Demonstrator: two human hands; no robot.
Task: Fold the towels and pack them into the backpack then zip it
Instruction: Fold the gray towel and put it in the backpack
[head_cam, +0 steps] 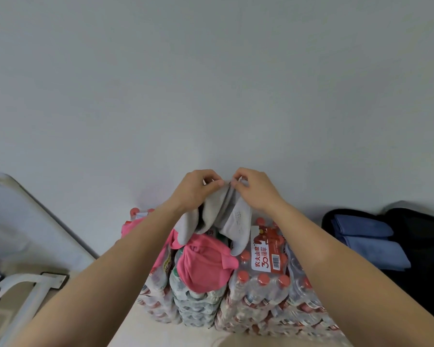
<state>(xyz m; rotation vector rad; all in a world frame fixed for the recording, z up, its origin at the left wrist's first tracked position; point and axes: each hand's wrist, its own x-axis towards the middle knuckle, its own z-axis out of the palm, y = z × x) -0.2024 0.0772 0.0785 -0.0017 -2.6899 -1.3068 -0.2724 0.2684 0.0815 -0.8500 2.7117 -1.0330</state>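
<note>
Head view: both hands are up and close together in front of the white wall (211,83). The left hand (198,190) and the right hand (257,190) each pinch the top edge of one grey towel (236,221), thumbs and curled fingers clamped on the cloth, knuckles almost touching. The towel hangs down from the hands in two bunched halves, its lower ends reaching the things beneath.

Right below the hands sits one crumpled pink towel (206,266), heaped on stacked shrink-wrapped packs of bottled water (268,291). There are three columns of packs side by side, red caps on the one under the right forearm. Just beyond the left forearm a second patch of pink cloth (129,227) shows; whether it is a separate towel, I cannot tell.

Well out past the right hand lies one black backpack (426,246), open, with two folded blue towels inside it: one (361,227) farther off, one (377,254) nearer, touching edge to edge.
</note>
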